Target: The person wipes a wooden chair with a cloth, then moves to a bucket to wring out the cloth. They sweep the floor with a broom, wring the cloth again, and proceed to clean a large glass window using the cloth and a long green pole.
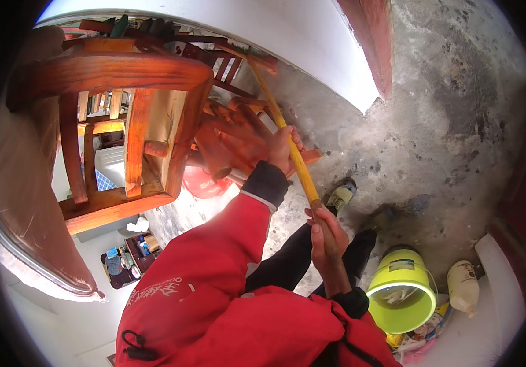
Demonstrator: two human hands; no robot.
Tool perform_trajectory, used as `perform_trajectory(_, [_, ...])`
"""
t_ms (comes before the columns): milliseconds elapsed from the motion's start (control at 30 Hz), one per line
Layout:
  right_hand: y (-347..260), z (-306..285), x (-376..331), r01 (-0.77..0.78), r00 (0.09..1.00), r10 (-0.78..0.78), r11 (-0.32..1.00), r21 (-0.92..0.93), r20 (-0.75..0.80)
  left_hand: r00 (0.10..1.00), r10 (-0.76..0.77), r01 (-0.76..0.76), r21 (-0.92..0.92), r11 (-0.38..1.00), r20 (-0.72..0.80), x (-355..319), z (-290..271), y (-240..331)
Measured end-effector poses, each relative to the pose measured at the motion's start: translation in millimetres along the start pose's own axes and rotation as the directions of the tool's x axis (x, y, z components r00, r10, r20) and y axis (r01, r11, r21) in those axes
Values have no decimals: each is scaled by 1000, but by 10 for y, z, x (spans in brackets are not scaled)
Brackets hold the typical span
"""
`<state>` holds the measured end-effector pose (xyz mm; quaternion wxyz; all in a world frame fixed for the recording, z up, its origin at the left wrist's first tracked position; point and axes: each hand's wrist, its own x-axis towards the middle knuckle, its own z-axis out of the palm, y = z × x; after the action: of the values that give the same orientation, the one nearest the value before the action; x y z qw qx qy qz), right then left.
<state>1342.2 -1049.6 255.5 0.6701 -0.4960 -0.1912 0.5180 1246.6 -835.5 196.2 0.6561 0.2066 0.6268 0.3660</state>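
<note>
My left hand (pixel 284 148) is closed round the middle of a long yellow pole (pixel 300 168). Lower down, my right hand (pixel 328 235) grips the same pole at its browner end, thumb lying along it. The pole slants away to the upper left. Its far end reaches a reddish, brush-like head (pixel 261 61) beside the white wall panel, too blurred to name surely. Left of my left hand lie stacked red-brown wooden stools or chairs (pixel 229 131). Both sleeves are red with dark cuffs.
A large varnished wooden chair frame (pixel 110 72) stands close on the left. At the lower right are a lime-yellow bucket (pixel 429 300) and a white plastic jug (pixel 462 284). My shoe (pixel 342 194) rests on the stained concrete floor (pixel 434 147). A red basin (pixel 205 183) sits under the stools.
</note>
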Motion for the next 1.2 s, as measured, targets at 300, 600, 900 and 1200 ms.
perform_trajectory(300, [75,161,380,298,944,-281,951,-82,174,941,295,-267,-170,949,168,71,-23,474])
perform_trajectory(600, [-268,-51,300,261,965,-228,870,-418,127,977,-116,164,-286,944,177,88,29,-209])
perform_trajectory(900, [-305,-413,-29,278,956,-229,906,-320,183,973,-132,179,-258,949,190,-322,-177,-344])
perform_trajectory(1200, [-262,-406,-116,283,941,-207,915,-289,267,982,-162,177,-187,966,94,-500,-401,-301])
